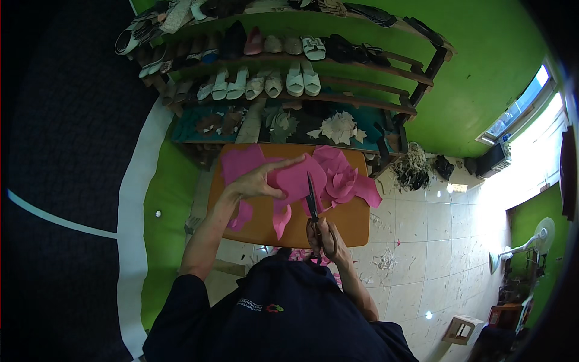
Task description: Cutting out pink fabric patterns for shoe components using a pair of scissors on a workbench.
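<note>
My left hand (256,181) holds up a pink sheet (298,181) of soft material over the orange table (356,226), thumb and fingers pinching its left edge. My right hand (322,238) grips dark scissors (312,199) by the handles, blades pointing away from me and cutting into the sheet's lower edge. More pink pieces (347,178) lie piled on the table's far right, and another pink piece (238,163) lies at the far left. A pink strip (280,223) hangs down from the sheet.
A wooden rack (416,108) with several pairs of shoes and sandals (301,78) stands against the green wall beyond the table. Scraps litter the tiled floor (386,259) to my right. A white fan (531,241) and a small wooden stool (461,329) stand at the right.
</note>
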A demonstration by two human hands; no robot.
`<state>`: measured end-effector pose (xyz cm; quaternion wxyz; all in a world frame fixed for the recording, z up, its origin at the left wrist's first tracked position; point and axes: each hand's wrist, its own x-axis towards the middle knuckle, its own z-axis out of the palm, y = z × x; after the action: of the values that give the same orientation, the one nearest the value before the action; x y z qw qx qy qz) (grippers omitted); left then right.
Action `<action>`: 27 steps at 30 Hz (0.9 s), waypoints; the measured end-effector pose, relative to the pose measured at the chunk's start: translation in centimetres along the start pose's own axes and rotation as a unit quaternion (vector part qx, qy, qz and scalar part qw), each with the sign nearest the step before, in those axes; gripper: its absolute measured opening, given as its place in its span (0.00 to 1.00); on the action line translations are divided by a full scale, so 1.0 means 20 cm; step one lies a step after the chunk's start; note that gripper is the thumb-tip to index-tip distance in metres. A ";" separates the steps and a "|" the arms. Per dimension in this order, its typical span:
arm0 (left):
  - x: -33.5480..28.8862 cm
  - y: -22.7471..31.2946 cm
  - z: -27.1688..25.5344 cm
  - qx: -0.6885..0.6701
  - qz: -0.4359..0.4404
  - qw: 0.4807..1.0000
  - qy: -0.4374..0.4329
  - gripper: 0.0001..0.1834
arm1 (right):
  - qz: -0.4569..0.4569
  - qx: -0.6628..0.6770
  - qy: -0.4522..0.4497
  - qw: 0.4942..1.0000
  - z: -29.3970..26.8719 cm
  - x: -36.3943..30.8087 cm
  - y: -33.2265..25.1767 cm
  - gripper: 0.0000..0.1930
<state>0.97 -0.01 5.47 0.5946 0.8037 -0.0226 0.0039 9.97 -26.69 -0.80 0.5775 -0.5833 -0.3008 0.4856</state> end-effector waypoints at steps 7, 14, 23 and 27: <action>-0.10 -0.19 0.42 -0.175 -0.122 0.893 0.396 0.23 | 0.033 -0.009 0.077 0.996 0.05 0.07 0.06 0.37; -0.07 -0.25 0.74 -0.697 -0.027 0.654 0.293 0.24 | 0.031 -0.088 0.144 0.985 0.09 0.08 0.09 0.33; 0.07 -0.26 0.64 -0.644 0.055 0.645 0.408 0.27 | 0.032 -0.107 0.117 0.987 0.07 0.09 0.10 0.31; 0.10 -0.18 0.60 -0.481 -0.012 0.742 0.466 0.30 | -0.086 -0.159 0.090 0.979 0.05 0.11 0.09 0.35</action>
<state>2.84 -10.56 -1.37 0.8386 0.3088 0.2687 0.3594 9.33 -24.62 -2.85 0.5417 -0.6808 -0.3704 0.3254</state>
